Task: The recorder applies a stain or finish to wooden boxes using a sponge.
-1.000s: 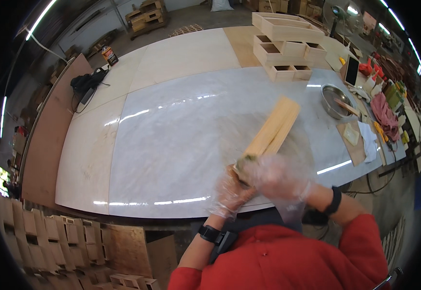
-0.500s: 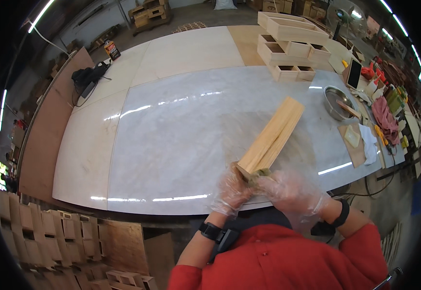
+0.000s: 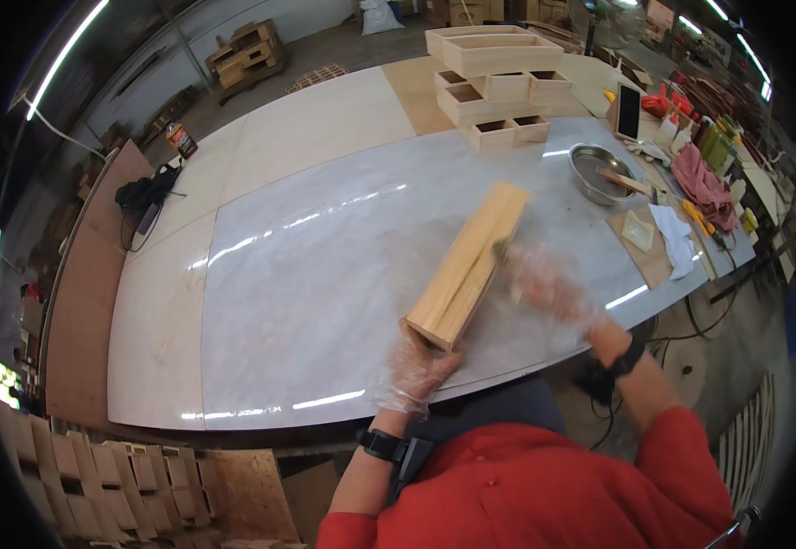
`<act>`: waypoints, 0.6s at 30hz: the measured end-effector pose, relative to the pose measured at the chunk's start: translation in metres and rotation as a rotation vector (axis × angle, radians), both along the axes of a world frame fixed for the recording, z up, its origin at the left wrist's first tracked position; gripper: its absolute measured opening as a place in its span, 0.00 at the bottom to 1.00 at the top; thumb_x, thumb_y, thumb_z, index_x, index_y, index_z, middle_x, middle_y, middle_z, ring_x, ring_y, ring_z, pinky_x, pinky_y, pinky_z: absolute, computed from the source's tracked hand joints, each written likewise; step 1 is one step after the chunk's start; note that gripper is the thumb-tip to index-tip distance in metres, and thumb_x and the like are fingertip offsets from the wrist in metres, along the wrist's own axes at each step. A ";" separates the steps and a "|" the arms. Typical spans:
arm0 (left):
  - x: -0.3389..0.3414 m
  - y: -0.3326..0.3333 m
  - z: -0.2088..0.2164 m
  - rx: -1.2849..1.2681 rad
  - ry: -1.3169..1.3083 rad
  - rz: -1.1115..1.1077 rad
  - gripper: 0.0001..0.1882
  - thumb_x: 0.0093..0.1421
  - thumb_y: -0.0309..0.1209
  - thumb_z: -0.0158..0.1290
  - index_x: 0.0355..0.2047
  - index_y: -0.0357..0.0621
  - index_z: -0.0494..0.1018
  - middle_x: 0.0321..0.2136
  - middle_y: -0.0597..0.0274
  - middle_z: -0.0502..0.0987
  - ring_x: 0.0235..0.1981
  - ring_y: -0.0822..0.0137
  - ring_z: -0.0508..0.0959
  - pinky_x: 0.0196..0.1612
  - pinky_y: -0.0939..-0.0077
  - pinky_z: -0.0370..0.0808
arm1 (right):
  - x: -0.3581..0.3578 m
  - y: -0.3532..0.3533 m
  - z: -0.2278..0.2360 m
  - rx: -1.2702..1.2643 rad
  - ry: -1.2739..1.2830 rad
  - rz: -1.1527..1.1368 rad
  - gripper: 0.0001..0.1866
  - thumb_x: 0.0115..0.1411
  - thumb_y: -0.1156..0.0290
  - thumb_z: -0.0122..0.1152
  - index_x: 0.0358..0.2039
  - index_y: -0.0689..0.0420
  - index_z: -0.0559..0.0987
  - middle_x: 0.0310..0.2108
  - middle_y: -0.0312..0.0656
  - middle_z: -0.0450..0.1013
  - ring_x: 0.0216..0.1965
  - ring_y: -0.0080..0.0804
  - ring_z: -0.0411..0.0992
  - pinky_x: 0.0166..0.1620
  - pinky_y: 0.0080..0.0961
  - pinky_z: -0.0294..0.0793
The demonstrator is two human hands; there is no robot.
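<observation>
A long, narrow wooden box point(image 3: 469, 265) with yellowish grain slants away from me above the table. My left hand point(image 3: 419, 371), in a clear plastic glove, grips its near end from below. My right hand point(image 3: 549, 284), gloved the same way, is at the box's right side and smeared by motion. At its fingertips a small olive-brown cloth or pad point(image 3: 500, 247) touches the box's upper right edge; its exact kind is too blurred to tell.
The table has a glossy grey sheet point(image 3: 306, 274). Pale wooden boxes point(image 3: 499, 91) are stacked at its far side. On the right stand a metal bowl point(image 3: 599, 174) with a brush point(image 3: 625, 181), a white cloth point(image 3: 672, 240), a pink rag point(image 3: 704, 183) and a phone-like device point(image 3: 629, 112).
My right hand has moved from the box's near end up along its right side with the olive pad. The left hand and box sit slightly further left and nearer; the view has shifted too.
</observation>
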State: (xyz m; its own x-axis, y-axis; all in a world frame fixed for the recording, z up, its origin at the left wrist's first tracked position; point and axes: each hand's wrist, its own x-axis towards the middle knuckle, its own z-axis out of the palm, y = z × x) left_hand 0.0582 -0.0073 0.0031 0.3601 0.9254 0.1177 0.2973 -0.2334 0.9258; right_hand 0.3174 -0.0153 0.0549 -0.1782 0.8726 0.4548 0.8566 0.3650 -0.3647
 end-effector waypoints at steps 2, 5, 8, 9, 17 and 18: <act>0.003 0.000 0.006 -0.003 -0.124 -0.007 0.39 0.45 0.42 0.67 0.50 0.35 0.61 0.41 0.47 0.76 0.42 0.53 0.78 0.44 0.65 0.74 | 0.013 -0.002 0.021 -0.267 0.429 -0.132 0.17 0.60 0.70 0.55 0.49 0.59 0.75 0.29 0.44 0.74 0.32 0.38 0.74 0.33 0.30 0.74; 0.004 0.003 0.005 0.061 0.074 0.045 0.38 0.44 0.41 0.67 0.49 0.34 0.62 0.41 0.46 0.75 0.43 0.52 0.77 0.45 0.65 0.73 | 0.006 0.002 0.009 0.246 0.037 0.053 0.16 0.58 0.73 0.56 0.47 0.62 0.76 0.31 0.46 0.74 0.31 0.38 0.74 0.34 0.30 0.74; -0.007 0.006 -0.005 0.026 0.050 -0.012 0.42 0.43 0.34 0.69 0.54 0.35 0.58 0.48 0.50 0.72 0.48 0.61 0.76 0.49 0.69 0.73 | -0.062 -0.032 0.050 0.207 -0.123 0.365 0.17 0.55 0.72 0.57 0.46 0.62 0.76 0.32 0.47 0.75 0.32 0.40 0.75 0.36 0.33 0.75; -0.008 0.007 -0.009 -0.087 -0.012 -0.018 0.44 0.42 0.35 0.69 0.55 0.35 0.56 0.49 0.50 0.71 0.48 0.60 0.75 0.49 0.68 0.74 | -0.058 -0.025 0.044 0.220 -0.124 0.354 0.17 0.55 0.72 0.57 0.46 0.62 0.76 0.32 0.47 0.75 0.32 0.40 0.75 0.36 0.33 0.75; 0.005 0.004 0.004 0.006 0.048 0.048 0.41 0.43 0.41 0.69 0.49 0.32 0.59 0.43 0.46 0.74 0.44 0.56 0.77 0.46 0.67 0.74 | 0.047 0.068 0.006 -0.059 -0.323 -0.327 0.21 0.60 0.70 0.52 0.55 0.55 0.72 0.43 0.44 0.77 0.35 0.45 0.75 0.44 0.37 0.73; 0.000 0.006 -0.005 0.014 0.051 0.056 0.41 0.43 0.41 0.69 0.49 0.32 0.59 0.43 0.46 0.74 0.44 0.56 0.77 0.46 0.67 0.74 | 0.043 0.068 -0.001 0.132 -0.297 -0.202 0.19 0.60 0.70 0.52 0.53 0.55 0.73 0.43 0.44 0.77 0.34 0.45 0.74 0.43 0.36 0.73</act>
State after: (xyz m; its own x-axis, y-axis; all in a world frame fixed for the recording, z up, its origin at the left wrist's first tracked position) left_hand 0.0587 -0.0017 -0.0022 0.3140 0.9426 0.1136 0.3574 -0.2282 0.9056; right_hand 0.3607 0.0522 0.0534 -0.1495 0.8409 0.5200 0.9773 0.2055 -0.0513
